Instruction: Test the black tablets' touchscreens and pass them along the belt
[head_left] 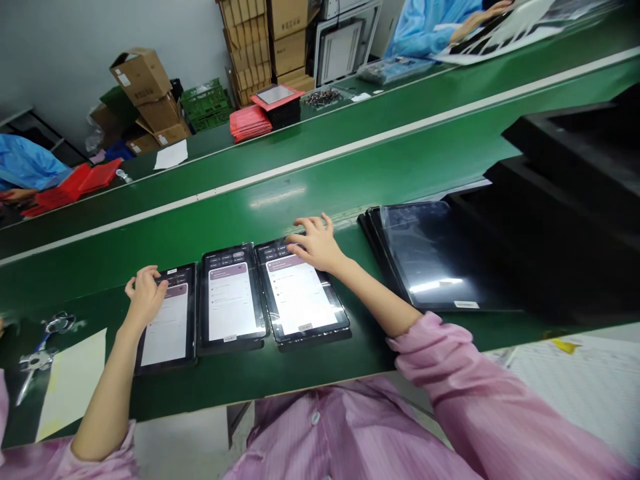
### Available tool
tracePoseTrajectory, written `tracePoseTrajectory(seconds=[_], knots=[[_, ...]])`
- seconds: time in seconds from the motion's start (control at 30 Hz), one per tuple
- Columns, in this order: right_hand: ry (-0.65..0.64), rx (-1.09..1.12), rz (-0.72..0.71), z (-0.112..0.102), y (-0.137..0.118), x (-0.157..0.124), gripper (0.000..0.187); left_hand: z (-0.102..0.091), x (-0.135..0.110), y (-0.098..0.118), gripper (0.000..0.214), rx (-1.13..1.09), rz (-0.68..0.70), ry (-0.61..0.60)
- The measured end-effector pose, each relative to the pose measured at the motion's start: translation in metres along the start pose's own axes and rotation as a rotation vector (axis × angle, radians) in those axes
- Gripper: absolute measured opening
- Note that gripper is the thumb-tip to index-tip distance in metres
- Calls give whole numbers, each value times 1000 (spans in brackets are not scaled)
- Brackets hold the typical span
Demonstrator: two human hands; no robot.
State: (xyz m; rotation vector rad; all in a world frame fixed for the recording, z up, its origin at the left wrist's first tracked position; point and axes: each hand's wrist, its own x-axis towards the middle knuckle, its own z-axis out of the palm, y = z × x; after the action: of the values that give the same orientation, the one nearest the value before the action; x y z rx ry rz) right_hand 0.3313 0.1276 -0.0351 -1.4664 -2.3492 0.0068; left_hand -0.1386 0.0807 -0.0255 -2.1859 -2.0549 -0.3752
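Three tablets lie side by side on the green bench, their screens lit with white panels and dark tops. My left hand (146,297) is over the upper part of the left tablet (167,327), fingers bent and apart, holding nothing. Between the other two lies the middle tablet (230,300), which neither hand touches. My right hand (316,245) reaches over the top of the right tablet (300,297) with its fingers spread and nothing in them. Whether any fingertip presses on a screen, I cannot tell.
Dark-screened tablets (435,260) are stacked to the right, beside black trays (560,220). At the left lie a yellowish sheet (73,383) and a metal tool (37,360). Across the bench are red sleeves (250,124) and co-workers in blue sleeves (420,30).
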Motion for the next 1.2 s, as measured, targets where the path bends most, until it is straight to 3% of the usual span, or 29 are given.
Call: tracePoseTrajectory(seconds=[0.13, 0.3, 0.43, 0.67, 0.77, 0.9, 1.07, 1.2], knots=[[76, 116, 58, 8, 24, -15, 49, 3, 34, 13, 51, -120, 15, -165], [428, 485, 234, 35, 27, -17, 67, -2, 73, 50, 71, -256, -68, -453], [577, 713, 279, 50, 28, -18, 64, -1, 94, 69, 74, -87, -62, -623], [675, 945, 370, 64, 31, -15, 53, -3, 112, 76, 80, 4, -114, -651], [678, 961, 380, 68, 30, -11, 53, -3, 118, 88, 80, 41, -143, -599], [647, 967, 385, 70, 28, -9, 51, 9, 127, 128, 75, 51, -112, -504], [608, 942, 396, 67, 29, -12, 55, 32, 138, 194, 63, -87, 81, -581], [548, 861, 457, 68, 33, -12, 58, 41, 140, 220, 68, -99, 81, -606]])
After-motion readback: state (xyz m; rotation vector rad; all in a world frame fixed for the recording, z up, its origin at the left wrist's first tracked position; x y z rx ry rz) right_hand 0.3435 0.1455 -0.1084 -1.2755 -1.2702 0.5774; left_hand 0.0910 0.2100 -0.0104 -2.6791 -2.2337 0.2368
